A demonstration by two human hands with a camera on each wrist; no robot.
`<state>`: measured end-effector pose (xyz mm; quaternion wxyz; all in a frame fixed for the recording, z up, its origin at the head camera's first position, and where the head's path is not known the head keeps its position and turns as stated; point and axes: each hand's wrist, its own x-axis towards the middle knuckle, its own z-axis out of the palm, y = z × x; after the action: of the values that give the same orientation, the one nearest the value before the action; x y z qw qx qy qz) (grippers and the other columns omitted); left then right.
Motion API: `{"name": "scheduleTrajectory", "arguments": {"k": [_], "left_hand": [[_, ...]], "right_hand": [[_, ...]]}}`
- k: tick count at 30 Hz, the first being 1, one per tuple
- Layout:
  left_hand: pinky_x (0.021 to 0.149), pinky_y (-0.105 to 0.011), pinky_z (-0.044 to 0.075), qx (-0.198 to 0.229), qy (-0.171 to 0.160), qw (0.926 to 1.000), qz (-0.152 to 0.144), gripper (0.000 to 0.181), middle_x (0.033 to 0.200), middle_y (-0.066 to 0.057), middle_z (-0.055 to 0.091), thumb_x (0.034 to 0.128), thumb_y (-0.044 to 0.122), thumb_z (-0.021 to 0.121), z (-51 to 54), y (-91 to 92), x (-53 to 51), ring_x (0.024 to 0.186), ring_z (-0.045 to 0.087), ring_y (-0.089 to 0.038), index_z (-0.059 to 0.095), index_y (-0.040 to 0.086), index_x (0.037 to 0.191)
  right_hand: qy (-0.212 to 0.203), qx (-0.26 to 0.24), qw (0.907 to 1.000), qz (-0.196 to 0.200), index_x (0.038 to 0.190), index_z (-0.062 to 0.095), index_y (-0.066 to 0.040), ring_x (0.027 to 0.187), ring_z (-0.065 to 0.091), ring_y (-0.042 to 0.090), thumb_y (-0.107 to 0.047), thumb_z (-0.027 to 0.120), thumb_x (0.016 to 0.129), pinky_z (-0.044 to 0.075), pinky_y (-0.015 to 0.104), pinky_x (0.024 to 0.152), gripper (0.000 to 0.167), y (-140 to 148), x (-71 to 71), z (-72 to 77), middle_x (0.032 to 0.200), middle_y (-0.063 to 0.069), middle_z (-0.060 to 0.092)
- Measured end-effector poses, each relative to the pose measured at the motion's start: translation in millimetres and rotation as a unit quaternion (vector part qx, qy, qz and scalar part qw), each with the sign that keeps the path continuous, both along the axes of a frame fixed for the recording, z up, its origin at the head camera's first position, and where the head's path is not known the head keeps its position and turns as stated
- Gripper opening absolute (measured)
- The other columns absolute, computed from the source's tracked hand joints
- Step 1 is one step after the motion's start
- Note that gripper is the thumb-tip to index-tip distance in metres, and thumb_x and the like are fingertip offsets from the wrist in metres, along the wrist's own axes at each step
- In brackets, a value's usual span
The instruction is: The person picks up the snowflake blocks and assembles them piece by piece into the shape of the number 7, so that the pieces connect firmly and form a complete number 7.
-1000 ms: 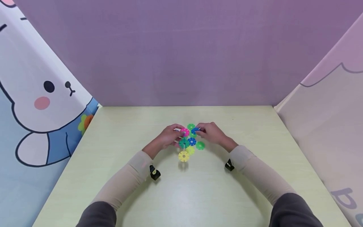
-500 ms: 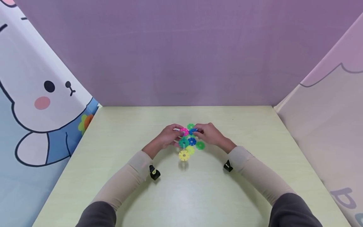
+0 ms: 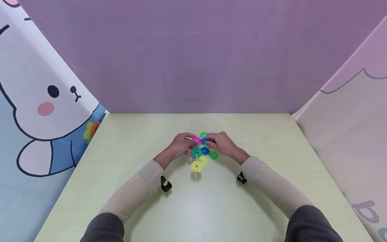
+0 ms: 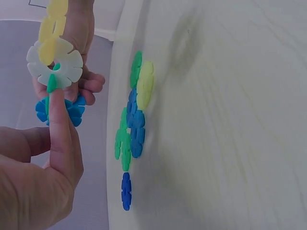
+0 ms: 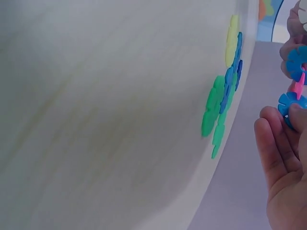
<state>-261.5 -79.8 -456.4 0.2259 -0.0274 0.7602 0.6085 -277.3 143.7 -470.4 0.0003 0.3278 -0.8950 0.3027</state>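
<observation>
My left hand [image 3: 179, 146] grips a joined group of notched plastic discs, held above the table. In it are a pink disc [image 3: 197, 140], a teal disc [image 3: 196, 152], a yellow disc [image 3: 196, 166] and, in the left wrist view, a white disc [image 4: 69, 62]. My right hand [image 3: 223, 144] pinches a blue disc [image 3: 204, 140] against the right side of the pink one. The right wrist view shows this blue disc [image 5: 289, 103] under my thumb, touching the pink disc [image 5: 300, 87].
Loose discs lie on the table [image 3: 193, 208] beneath the hands: a green disc [image 3: 213, 155], a yellow-green disc [image 3: 204, 160], a blue disc [image 3: 204, 151] and others. A purple panel [image 3: 193, 60] stands at the back, with printed cloths at both sides.
My right hand has moved left with its blue disc, which now meets the pink disc. My left hand and its joined discs have barely moved.
</observation>
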Motion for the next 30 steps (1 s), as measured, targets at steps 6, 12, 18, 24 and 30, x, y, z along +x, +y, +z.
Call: {"name": "scheduleTrajectory", "arguments": {"k": [6,12,18,24,30], "left_hand": [[0.069,-0.038,0.064,0.014,-0.006,0.9998,0.01,0.027,0.102,-0.012,0.068,0.101,0.014,0.063,-1.9,1.2,-0.7,0.079,0.065,-0.018,0.065,0.01,0.128],[0.068,-0.038,0.064,0.013,-0.01,0.9997,0.016,0.026,0.099,-0.009,0.069,0.1005,0.013,0.064,-2.0,0.1,-1.8,0.077,0.066,-0.016,0.067,0.013,0.126],[0.068,-0.039,0.064,0.019,-0.01,0.9995,0.023,0.026,0.096,-0.007,0.07,0.0998,0.011,0.064,-0.2,-1.7,-2.9,0.076,0.067,-0.016,0.069,0.013,0.125],[0.076,-0.044,0.064,0.025,-0.014,0.9995,0.012,0.026,0.1,-0.007,0.07,0.1011,0.014,0.063,1.7,-1.2,-2.1,0.077,0.068,-0.017,0.066,0.014,0.127],[0.08,-0.047,0.063,0.038,-0.025,0.999,0.0,0.027,0.105,-0.009,0.07,0.1021,0.017,0.062,0.4,-4.1,0.3,0.077,0.068,-0.017,0.061,0.014,0.129]], "right_hand": [[0.016,-0.009,0.9998,0.0,0.1,0.073,-0.007,0.06,0.058,0.003,-0.017,0.069,0.099,0.052,0.018,0.057,0.011,-1.8,1.1,-2.2,0.074,0.0,0.07],[0.023,-0.01,0.9997,-0.001,0.098,0.073,-0.008,0.058,0.055,0.003,-0.018,0.068,0.099,0.049,0.018,0.055,0.011,-4.6,0.8,-3.9,0.071,-0.002,0.066],[0.038,-0.009,0.9992,-0.001,0.096,0.073,-0.008,0.056,0.052,0.003,-0.018,0.068,0.099,0.046,0.018,0.054,0.011,-7.5,0.6,-3.2,0.068,-0.003,0.064],[0.018,-0.004,0.9997,-0.017,0.101,0.074,-0.009,0.059,0.057,0.004,-0.019,0.068,0.099,0.05,0.019,0.056,0.012,-6.9,2.0,-0.5,0.074,-0.003,0.068],[-0.025,0.01,0.9996,0.0,0.099,0.07,-0.01,0.064,0.055,0.008,-0.018,0.069,0.099,0.049,0.021,0.06,0.008,-5.1,-2.5,5.0,0.075,-0.002,0.065]]}}
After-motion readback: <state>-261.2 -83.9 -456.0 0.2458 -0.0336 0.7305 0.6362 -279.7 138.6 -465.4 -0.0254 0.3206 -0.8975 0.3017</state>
